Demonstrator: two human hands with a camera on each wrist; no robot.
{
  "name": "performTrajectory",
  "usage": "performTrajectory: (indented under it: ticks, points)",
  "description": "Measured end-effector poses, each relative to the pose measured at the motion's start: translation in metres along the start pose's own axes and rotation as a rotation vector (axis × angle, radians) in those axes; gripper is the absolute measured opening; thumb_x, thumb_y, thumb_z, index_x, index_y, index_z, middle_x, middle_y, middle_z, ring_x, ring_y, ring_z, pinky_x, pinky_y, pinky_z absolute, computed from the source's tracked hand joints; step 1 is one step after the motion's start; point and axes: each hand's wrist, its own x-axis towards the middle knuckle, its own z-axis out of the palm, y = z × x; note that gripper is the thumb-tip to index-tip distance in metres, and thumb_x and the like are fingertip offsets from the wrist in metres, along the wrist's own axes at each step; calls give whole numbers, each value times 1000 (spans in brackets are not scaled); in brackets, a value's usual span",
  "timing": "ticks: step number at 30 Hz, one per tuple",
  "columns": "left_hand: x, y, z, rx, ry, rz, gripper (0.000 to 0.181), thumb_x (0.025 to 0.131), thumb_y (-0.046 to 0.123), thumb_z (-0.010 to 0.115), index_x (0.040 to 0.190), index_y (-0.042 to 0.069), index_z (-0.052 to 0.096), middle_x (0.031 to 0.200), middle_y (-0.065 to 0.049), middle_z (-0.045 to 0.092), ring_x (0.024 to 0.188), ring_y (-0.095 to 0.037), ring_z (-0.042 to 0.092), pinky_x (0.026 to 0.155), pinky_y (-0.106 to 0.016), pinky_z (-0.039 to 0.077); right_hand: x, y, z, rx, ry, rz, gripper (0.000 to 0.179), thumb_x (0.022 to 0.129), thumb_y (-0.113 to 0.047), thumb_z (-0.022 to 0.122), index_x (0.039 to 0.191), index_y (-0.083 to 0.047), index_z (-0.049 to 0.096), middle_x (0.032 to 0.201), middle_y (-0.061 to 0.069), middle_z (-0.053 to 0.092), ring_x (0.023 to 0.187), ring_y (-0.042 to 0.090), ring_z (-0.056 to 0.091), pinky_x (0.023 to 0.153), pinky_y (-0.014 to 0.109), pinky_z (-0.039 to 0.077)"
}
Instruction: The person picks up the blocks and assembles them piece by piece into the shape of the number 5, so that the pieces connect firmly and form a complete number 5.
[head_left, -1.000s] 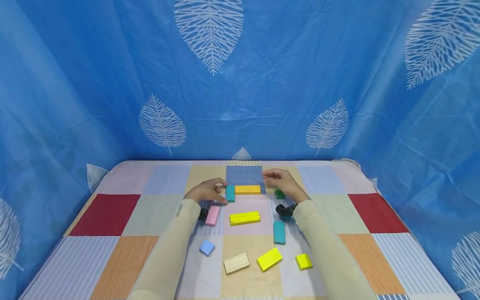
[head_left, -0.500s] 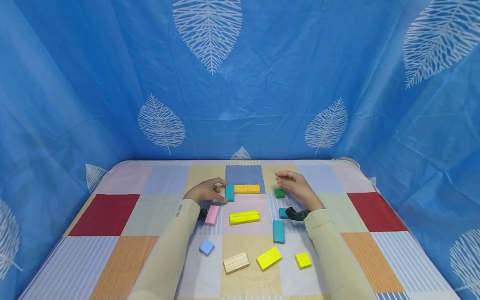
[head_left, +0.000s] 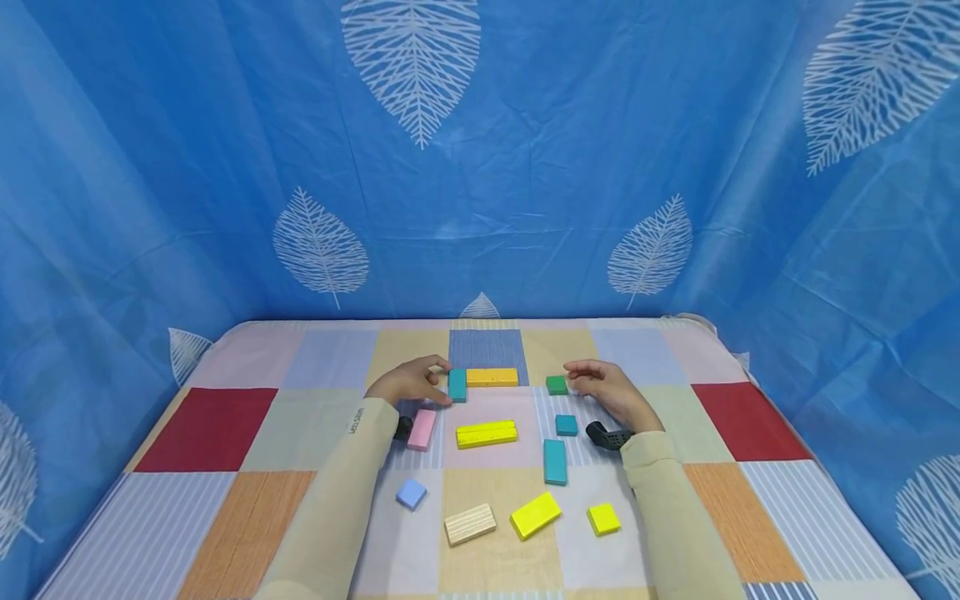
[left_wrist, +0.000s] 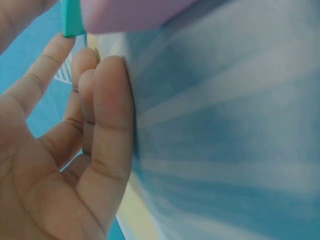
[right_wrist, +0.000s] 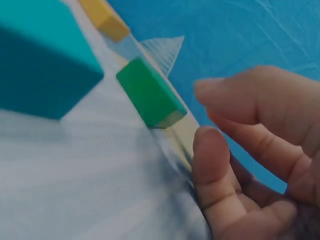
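Note:
My left hand [head_left: 411, 382] holds a teal block [head_left: 457, 385] at its two ends, thumb at the near end and a finger at the far one. In the left wrist view the left hand [left_wrist: 75, 135] shows its other fingers bent beside the cloth, a fingertip against the teal block [left_wrist: 72, 19]. That block stands against the end of an orange block [head_left: 492, 377]. My right hand [head_left: 611, 390] hovers just right of a small green block [head_left: 557, 385], apart from it. In the right wrist view, thumb and fingers are relaxed with a gap between them, near the green block [right_wrist: 150, 95].
A pink block [head_left: 422, 430] lies below my left hand. Nearer are a long yellow block [head_left: 487, 434], a small teal block [head_left: 566, 425], a larger teal block [head_left: 555, 462], a blue block [head_left: 411, 494], a wooden block [head_left: 470, 524] and two yellow blocks [head_left: 536, 516] on the patchwork cloth.
My right hand has moved right and nearer, away from the orange block to beside the green block, uncovering the small teal block. The left hand has stayed at its teal block.

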Motion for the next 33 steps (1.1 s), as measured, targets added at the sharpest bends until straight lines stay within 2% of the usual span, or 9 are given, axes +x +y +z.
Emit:
performTrajectory:
  ticks: [5, 12, 18, 21, 29, 33]
  points:
    - [0, 0, 1, -24, 0, -2, 64, 93, 13, 88, 150, 12, 59, 122, -13, 59, 112, -29, 53, 99, -40, 50, -1, 1, 1, -101, -4, -19, 45, 97, 0, 73, 140, 12, 63, 133, 24, 68, 101, 16, 59, 86, 21, 51]
    - [0, -1, 1, -45, -11, 4, 66, 93, 13, 87, 152, 11, 58, 126, -15, 60, 113, -30, 54, 101, -41, 51, -3, -1, 4, -196, -3, -22, 41, 97, 1, 73, 135, 14, 65, 130, 27, 67, 94, 20, 56, 81, 25, 51]
    - [0, 0, 0, -47, -14, -8, 65, 93, 13, 87, 151, 12, 58, 127, -15, 60, 113, -31, 54, 102, -42, 51, 2, -3, 3, -227, -7, -5, 40, 96, 1, 75, 133, 12, 67, 116, 17, 71, 90, 21, 55, 78, 27, 50]
    - [-1, 0, 0, -53, -12, -5, 65, 93, 12, 87, 151, 12, 58, 126, -15, 59, 113, -31, 53, 102, -42, 51, 4, -6, 2, -248, -30, -21, 40, 96, 0, 76, 132, 13, 67, 109, 14, 71, 87, 20, 56, 74, 27, 51]
    - [-3, -2, -1, -80, -23, 16, 64, 94, 10, 85, 152, 9, 57, 114, -12, 54, 110, -28, 51, 93, -37, 49, 13, -13, 6, -299, -70, -40, 35, 97, -1, 76, 129, 12, 69, 102, 12, 68, 81, 17, 58, 70, 28, 54]
    - [-2, -2, 0, -86, -27, 31, 64, 95, 10, 84, 152, 9, 56, 120, -13, 56, 111, -28, 51, 94, -37, 50, 17, -17, 11, -307, -77, -14, 35, 98, -2, 75, 130, 10, 70, 101, 10, 66, 80, 17, 58, 70, 28, 54]
